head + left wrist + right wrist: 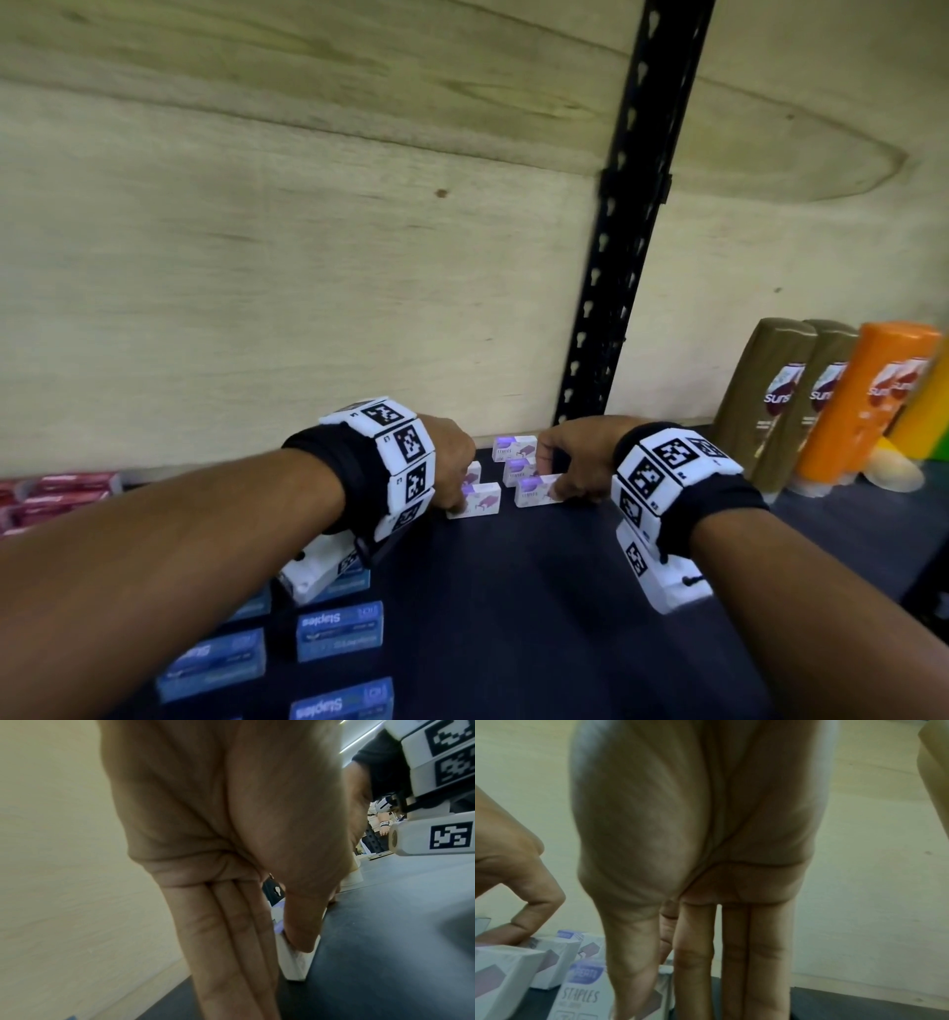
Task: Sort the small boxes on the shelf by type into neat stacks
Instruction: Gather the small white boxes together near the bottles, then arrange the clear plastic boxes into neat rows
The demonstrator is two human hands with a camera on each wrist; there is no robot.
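Several small white-and-purple staples boxes (513, 447) stand in two short rows at the back of the dark shelf (513, 616). My left hand (454, 488) pinches the front box of the left row (480, 502); its thumb (300, 923) presses one side of that white box (293, 963) and the fingers (231, 943) run straight down the other. My right hand (565, 488) pinches the front box of the right row (534, 492). Its thumb (628, 953) lies across the box marked STAPLES (582, 992), fingers (734, 953) behind it.
Blue Staples boxes (339, 629) lie scattered on the near left of the shelf, under my left forearm. Red boxes (56, 493) sit at the far left. Brown and orange shampoo bottles (868, 406) stand at the right. A black slotted upright (616, 246) rises against the plywood back wall.
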